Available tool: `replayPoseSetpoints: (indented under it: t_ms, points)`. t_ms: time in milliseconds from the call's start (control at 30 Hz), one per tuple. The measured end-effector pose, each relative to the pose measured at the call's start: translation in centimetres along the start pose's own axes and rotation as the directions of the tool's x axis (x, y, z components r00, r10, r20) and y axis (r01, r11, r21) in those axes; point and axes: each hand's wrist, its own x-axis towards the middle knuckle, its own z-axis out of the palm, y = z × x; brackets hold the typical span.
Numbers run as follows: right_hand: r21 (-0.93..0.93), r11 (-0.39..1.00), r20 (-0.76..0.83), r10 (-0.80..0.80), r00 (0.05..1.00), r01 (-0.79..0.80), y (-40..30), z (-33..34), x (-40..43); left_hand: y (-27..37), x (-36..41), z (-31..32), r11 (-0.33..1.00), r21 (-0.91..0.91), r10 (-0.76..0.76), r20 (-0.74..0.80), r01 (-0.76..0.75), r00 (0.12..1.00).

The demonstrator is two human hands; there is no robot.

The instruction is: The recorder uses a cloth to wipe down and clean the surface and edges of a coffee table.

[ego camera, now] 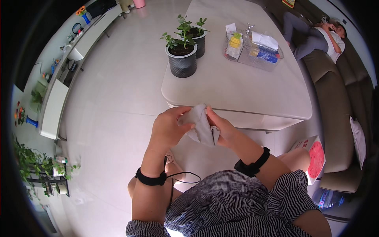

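Both my hands grip a bunched light-grey cloth [199, 123] just off the near edge of a pale coffee table [225, 93]. My left hand [169, 126] pinches its left side, thumb in front. On the other side my right hand [223, 126] holds the folds, its thumb pointing up; some of its fingers are hidden behind the fabric. Beyond the cloth, two leafy plants stand on the table: a nearer one in a dark textured pot [183, 63] and another pot [201, 44] right behind it.
A clear plastic organizer [257, 62] holds tissues, a yellow pineapple-shaped item [235, 41] and packets. To the right a person [331, 41] lies on a brown sofa [334, 109]. A printed carton [315, 160] sits near my right knee. A TV cabinet [54, 109] lines the left wall.
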Motion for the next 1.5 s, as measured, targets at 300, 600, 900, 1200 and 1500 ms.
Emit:
replayPoseSetpoints:
  t_ms: [300, 600, 900, 1200, 1500]
  points:
    - [-0.568, 0.823, -0.268, -0.151, 0.952, -0.029, 0.2, -1.9, -2.5, -1.7, 0.1, 0.9, 0.971, 0.225, 0.14, -0.29, -0.075, 0.947]
    - [-0.61, 0.774, -0.255, -0.397, 0.882, 0.172, -0.7, -3.9, -3.9, -2.4, 0.2, 0.4, 0.963, 0.26, -0.017, -0.209, 0.072, 0.978]
    - [-0.562, 0.824, -0.337, -0.314, 0.888, 0.079, -2.8, -4.4, -5.0, -1.6, 0.6, 0.3, 0.876, -0.44, -0.165, 0.11, 0.197, 0.98]
    - [-0.925, -0.119, 0.368, -0.53, 0.764, 0.362, 2.7, -1.6, -3.7, 0.6, 0.1, 2.6, 0.454, -0.782, -0.147, 0.407, 0.427, 0.901]
    - [-0.667, 0.736, -0.142, -0.276, 0.951, 0.114, 0.8, -2.5, -4.6, -1.0, 0.7, 0.8, 0.976, 0.038, -0.215, 0.068, 0.212, 0.974]
